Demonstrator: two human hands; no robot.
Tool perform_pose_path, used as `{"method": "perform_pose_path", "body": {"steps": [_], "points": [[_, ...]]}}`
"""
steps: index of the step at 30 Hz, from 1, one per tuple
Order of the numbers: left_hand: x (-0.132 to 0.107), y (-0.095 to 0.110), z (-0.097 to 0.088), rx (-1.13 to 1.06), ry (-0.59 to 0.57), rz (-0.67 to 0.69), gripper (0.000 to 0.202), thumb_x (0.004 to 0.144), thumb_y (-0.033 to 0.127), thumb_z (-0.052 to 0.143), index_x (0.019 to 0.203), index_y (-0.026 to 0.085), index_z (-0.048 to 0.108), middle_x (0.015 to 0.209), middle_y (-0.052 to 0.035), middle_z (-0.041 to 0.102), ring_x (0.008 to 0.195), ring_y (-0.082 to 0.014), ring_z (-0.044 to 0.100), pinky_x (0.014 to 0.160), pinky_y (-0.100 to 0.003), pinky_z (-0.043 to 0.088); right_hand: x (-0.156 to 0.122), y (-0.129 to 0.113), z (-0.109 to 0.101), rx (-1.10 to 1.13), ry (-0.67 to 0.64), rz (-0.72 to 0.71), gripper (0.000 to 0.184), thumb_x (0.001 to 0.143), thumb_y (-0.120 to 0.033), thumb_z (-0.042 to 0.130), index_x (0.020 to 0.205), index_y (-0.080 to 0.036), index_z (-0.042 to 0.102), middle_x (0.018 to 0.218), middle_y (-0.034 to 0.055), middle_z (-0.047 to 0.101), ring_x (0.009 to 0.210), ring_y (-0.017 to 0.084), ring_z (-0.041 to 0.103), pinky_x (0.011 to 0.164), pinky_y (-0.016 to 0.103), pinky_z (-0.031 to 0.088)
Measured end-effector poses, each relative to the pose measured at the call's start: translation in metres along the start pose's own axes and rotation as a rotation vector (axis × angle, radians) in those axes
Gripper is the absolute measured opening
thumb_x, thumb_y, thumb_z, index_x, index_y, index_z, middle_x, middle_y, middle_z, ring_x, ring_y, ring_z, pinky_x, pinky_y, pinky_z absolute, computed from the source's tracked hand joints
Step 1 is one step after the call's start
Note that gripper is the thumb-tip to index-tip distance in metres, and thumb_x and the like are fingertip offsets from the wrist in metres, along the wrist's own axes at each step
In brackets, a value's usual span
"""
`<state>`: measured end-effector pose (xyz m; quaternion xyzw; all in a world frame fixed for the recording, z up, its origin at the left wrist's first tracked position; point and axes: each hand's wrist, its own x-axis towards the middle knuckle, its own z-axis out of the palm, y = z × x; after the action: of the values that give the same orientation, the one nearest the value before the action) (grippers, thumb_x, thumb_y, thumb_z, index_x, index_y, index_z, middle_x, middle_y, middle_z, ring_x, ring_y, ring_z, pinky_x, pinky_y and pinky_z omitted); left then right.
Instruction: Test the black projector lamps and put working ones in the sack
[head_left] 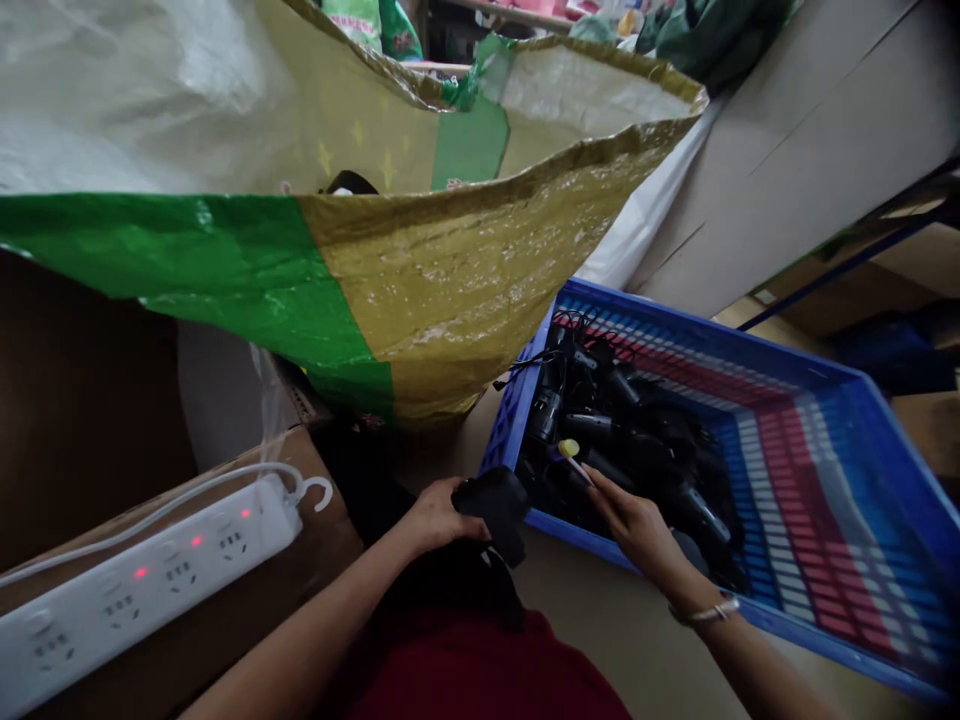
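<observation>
My left hand (437, 517) is closed around a black, blocky plastic piece (496, 508), held above my lap beside the near left corner of the blue crate (675, 318). My right hand (636, 524) reaches over the crate's near rim. Its fingers pinch a thin, pale stick-like tool (579, 466) with a round yellow end. Under that hand, a heap of black plastic devices with cords (592, 428) fills the left part of the crate; their exact kind is hard to make out.
A large green and gold woven plastic sack (450, 290) gapes open in front of me. On a cardboard box (315, 500) at the left lies a white power strip (157, 590) with red lights lit. A grey panel (795, 150) leans behind the crate.
</observation>
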<state>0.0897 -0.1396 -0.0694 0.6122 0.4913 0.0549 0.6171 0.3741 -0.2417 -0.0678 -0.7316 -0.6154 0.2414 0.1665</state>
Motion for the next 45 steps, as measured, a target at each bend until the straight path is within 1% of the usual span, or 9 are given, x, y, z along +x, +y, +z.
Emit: {"method": "perform_pose_path", "body": {"steps": [8, 13, 18, 24, 29, 32, 36, 42, 45], "points": [[-0.036, 0.024, 0.005, 0.282, 0.329, 0.304, 0.069, 0.053, 0.024, 0.072, 0.117, 0.016, 0.051, 0.118, -0.0127, 0.056, 0.111, -0.0317, 0.049, 0.101, -0.045, 0.033, 0.034, 0.037, 0.055, -0.159, 0.011, 0.135, 0.028, 0.087, -0.023, 0.048, 0.108, -0.015, 0.065, 0.101, 0.0108, 0.070, 0.089, 0.024, 0.066, 0.081, 0.033, 0.050], [-0.041, 0.019, 0.005, 0.528, 0.517, 0.560, 0.067, 0.061, 0.025, 0.070, 0.122, 0.012, 0.045, 0.118, -0.0170, 0.054, 0.109, -0.0328, 0.050, 0.096, -0.048, 0.038, 0.046, 0.043, 0.067, -0.252, -0.100, 0.134, 0.016, 0.086, -0.017, 0.057, 0.099, -0.014, 0.065, 0.095, 0.0070, 0.067, 0.091, 0.020, 0.062, 0.088, 0.039, 0.046], [-0.044, 0.014, 0.006, 0.580, 0.574, 0.591, 0.065, 0.064, 0.026, 0.069, 0.123, 0.012, 0.046, 0.117, -0.0168, 0.054, 0.108, -0.0320, 0.050, 0.095, -0.047, 0.040, 0.049, 0.044, 0.065, -0.292, -0.147, 0.146, 0.015, 0.089, -0.022, 0.056, 0.098, -0.013, 0.062, 0.096, 0.0056, 0.064, 0.090, 0.018, 0.060, 0.086, 0.039, 0.045], [-0.037, 0.025, 0.001, 0.284, 0.307, 0.321, 0.071, 0.054, 0.024, 0.071, 0.121, 0.010, 0.052, 0.119, -0.0151, 0.055, 0.110, -0.0313, 0.049, 0.099, -0.043, 0.035, 0.040, 0.027, 0.052, -0.208, -0.124, 0.132, 0.017, 0.089, -0.018, 0.044, 0.093, -0.012, 0.060, 0.085, 0.0095, 0.064, 0.078, 0.020, 0.061, 0.074, 0.033, 0.047], [-0.006, 0.013, -0.004, 0.087, 0.043, 0.107, 0.037, 0.054, 0.035, 0.074, 0.083, 0.014, 0.068, 0.072, -0.0020, 0.066, 0.073, -0.0228, 0.061, 0.068, -0.030, 0.047, 0.015, -0.007, 0.011, -0.023, -0.143, 0.008, 0.035, 0.094, -0.039, 0.031, 0.105, -0.016, 0.056, 0.069, 0.0023, 0.060, 0.060, 0.016, 0.056, 0.058, 0.025, 0.046], [0.010, 0.004, -0.007, -0.003, -0.057, 0.036, 0.030, 0.055, 0.033, 0.073, 0.078, 0.013, 0.069, 0.065, 0.0008, 0.065, 0.068, -0.0207, 0.061, 0.062, -0.027, 0.045, 0.000, -0.025, -0.013, 0.088, -0.160, -0.101, 0.041, 0.095, -0.040, 0.034, 0.123, -0.017, 0.050, 0.075, 0.0030, 0.064, 0.065, 0.016, 0.060, 0.062, 0.025, 0.048], [0.018, 0.000, -0.012, -0.105, -0.148, -0.011, 0.028, 0.051, 0.029, 0.075, 0.074, 0.014, 0.069, 0.064, 0.0019, 0.064, 0.067, -0.0192, 0.060, 0.061, -0.026, 0.044, -0.007, -0.029, -0.018, 0.166, -0.049, -0.216, 0.038, 0.094, -0.033, 0.038, 0.124, -0.015, 0.053, 0.090, 0.0075, 0.068, 0.078, 0.019, 0.065, 0.074, 0.029, 0.051], [0.018, -0.003, -0.015, -0.194, -0.193, -0.055, 0.028, 0.047, 0.023, 0.076, 0.072, 0.014, 0.069, 0.061, 0.0027, 0.062, 0.062, -0.0163, 0.056, 0.059, -0.025, 0.041, 0.012, -0.029, -0.028, 0.088, -0.267, -0.262, 0.036, 0.093, -0.032, 0.039, 0.119, -0.017, 0.059, 0.099, 0.0076, 0.070, 0.082, 0.019, 0.067, 0.074, 0.028, 0.051], [0.018, -0.002, -0.015, -0.209, -0.199, -0.061, 0.025, 0.047, 0.023, 0.076, 0.069, 0.014, 0.068, 0.060, 0.0036, 0.061, 0.061, -0.0157, 0.055, 0.059, -0.025, 0.040, 0.014, -0.034, -0.048, 0.131, -0.075, -0.228, 0.033, 0.092, -0.037, 0.041, 0.108, -0.019, 0.063, 0.078, 0.0051, 0.068, 0.063, 0.017, 0.063, 0.057, 0.026, 0.049]]}}
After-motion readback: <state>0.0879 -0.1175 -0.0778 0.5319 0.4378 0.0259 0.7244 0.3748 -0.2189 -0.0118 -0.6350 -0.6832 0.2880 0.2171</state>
